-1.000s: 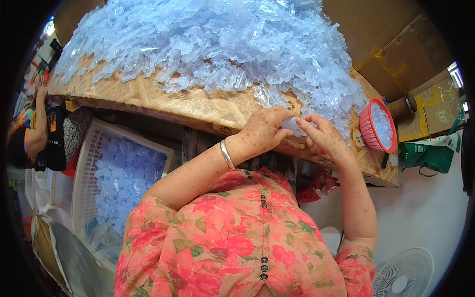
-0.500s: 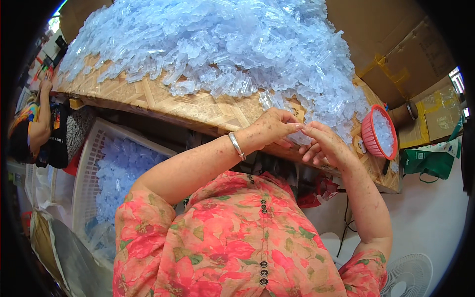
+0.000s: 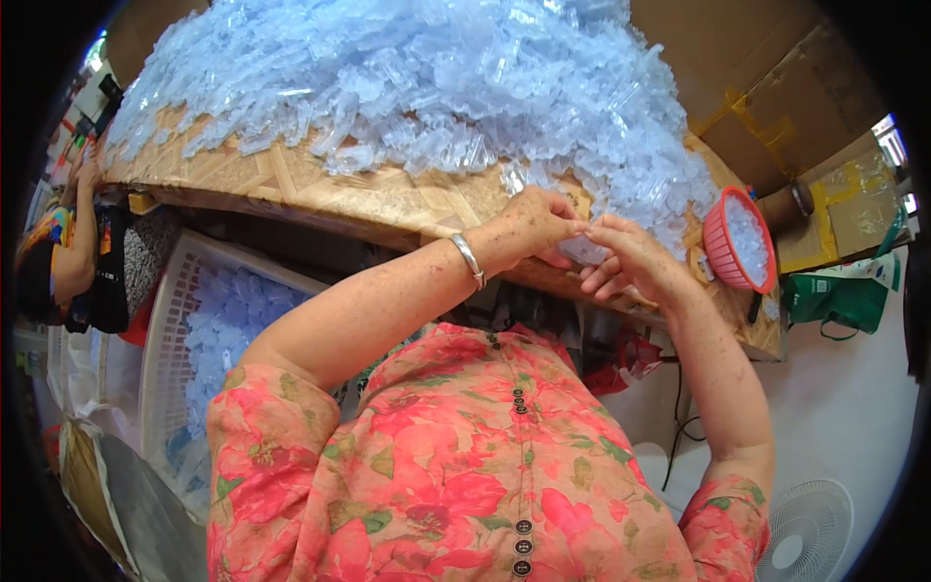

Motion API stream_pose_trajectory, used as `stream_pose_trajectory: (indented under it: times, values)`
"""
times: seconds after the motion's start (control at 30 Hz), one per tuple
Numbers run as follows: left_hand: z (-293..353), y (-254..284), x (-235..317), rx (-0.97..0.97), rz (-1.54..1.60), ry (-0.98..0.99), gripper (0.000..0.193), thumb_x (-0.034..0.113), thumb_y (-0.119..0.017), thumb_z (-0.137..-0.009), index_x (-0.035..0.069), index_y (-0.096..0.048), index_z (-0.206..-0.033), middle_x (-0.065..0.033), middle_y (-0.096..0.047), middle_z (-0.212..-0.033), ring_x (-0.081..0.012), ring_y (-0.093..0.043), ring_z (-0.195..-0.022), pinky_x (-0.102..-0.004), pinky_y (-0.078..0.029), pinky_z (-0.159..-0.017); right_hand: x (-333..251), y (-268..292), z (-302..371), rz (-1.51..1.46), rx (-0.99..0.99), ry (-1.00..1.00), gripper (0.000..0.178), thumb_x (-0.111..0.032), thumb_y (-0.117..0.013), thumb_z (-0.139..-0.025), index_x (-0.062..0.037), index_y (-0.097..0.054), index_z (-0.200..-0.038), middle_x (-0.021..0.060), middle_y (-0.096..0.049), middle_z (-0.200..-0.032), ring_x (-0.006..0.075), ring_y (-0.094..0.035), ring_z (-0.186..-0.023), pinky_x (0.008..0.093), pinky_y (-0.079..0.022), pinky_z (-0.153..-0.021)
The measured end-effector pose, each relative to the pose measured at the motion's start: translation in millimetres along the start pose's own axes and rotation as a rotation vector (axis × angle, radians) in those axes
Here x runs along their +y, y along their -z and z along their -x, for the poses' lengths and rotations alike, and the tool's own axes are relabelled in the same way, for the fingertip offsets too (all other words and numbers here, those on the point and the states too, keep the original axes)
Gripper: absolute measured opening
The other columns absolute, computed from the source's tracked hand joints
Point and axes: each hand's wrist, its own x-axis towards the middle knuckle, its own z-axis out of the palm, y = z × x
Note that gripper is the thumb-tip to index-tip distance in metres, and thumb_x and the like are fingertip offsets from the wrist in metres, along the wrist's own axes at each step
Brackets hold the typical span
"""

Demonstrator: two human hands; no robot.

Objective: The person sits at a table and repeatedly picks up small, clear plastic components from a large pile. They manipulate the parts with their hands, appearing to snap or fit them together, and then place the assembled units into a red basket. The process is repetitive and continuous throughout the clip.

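Observation:
Over the table's front edge, both my hands are brought together fingertip to fingertip. My left hand (image 3: pixel 531 228), with a silver bangle at the wrist, is closed in a pinch of thumb and forefinger. My right hand (image 3: pixel 635 260) pinches from the other side, its lower fingers loosely curled. A small clear plastic piece (image 3: pixel 584 251) shows between them, mostly hidden by the fingers. Just beyond lies a large heap of clear, bluish plastic pieces (image 3: pixel 417 92) on the wood-patterned table (image 3: pixel 388 202).
A red basket (image 3: pixel 716 242) of plastic pieces stands at the table's right end, near cardboard boxes (image 3: pixel 790 107) and a green bag (image 3: pixel 834 303). Below left is a pale crate (image 3: pixel 165 359) holding more pieces. A fan (image 3: pixel 805 533) is low right; another person's arm (image 3: pixel 82 228) shows far left.
The view has shifted slightly, so the table and heap sit a little higher. Both hands keep their fingertips together, with only small finger movements.

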Motion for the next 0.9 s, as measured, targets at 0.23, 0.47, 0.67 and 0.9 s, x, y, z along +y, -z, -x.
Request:
stream_pose_trajectory:
  times: [0.23, 0.47, 0.67, 0.9]
  values:
    - [1, 3, -38, 0.125, -0.438, -0.501, 0.022, 0.014, -0.066, -0.092, 0.001, -0.064, -0.109, -0.0086, -0.068, -0.096, -0.0105, -0.064, -0.082, -0.0260, -0.059, -0.064, 16, -12, -4, 0.071, 0.121, 0.109, 0.051, -0.050, -0.057, -0.094, -0.0025, -0.050, -0.113, 0.0152, -0.062, -0.077, 0.0213, -0.066, -0.053, 0.0279, -0.053, -0.042]
    - [113, 47, 10, 0.006, -0.425, -0.230, 0.027, 0.010, -0.063, -0.090, 0.002, -0.064, -0.116, -0.0040, -0.067, -0.090, -0.0081, -0.065, -0.067, -0.0222, -0.054, -0.056, 51, -15, 5, -0.143, 0.204, 0.334, 0.052, -0.045, -0.056, -0.097, -0.0031, -0.050, -0.126, 0.0068, -0.061, -0.072, 0.0126, -0.062, -0.051, 0.0206, -0.047, -0.041]
    - [272, 153, 32, 0.457, -1.534, 0.148, 0.038, 0.030, -0.076, -0.073, 0.002, -0.069, -0.098, -0.0157, -0.071, -0.091, -0.0278, -0.068, -0.074, -0.0349, -0.052, -0.064, 54, -16, 0, -0.149, 0.192, 0.356, 0.036, -0.034, -0.059, -0.098, -0.0042, -0.057, -0.118, 0.0030, -0.062, -0.072, 0.0082, -0.060, -0.049, 0.0178, -0.046, -0.040]
    - [280, 134, 56, 0.482, -1.083, -0.039, 0.054, 0.020, -0.079, -0.074, 0.002, -0.061, -0.122, -0.0143, -0.070, -0.094, -0.0205, -0.068, -0.076, -0.0304, -0.054, -0.067, 31, -46, -19, 0.438, 0.545, 0.726, 0.027, -0.023, -0.070, -0.086, -0.0057, -0.065, -0.107, 0.0059, -0.063, -0.066, 0.0193, -0.063, -0.058, 0.0334, -0.049, -0.055]
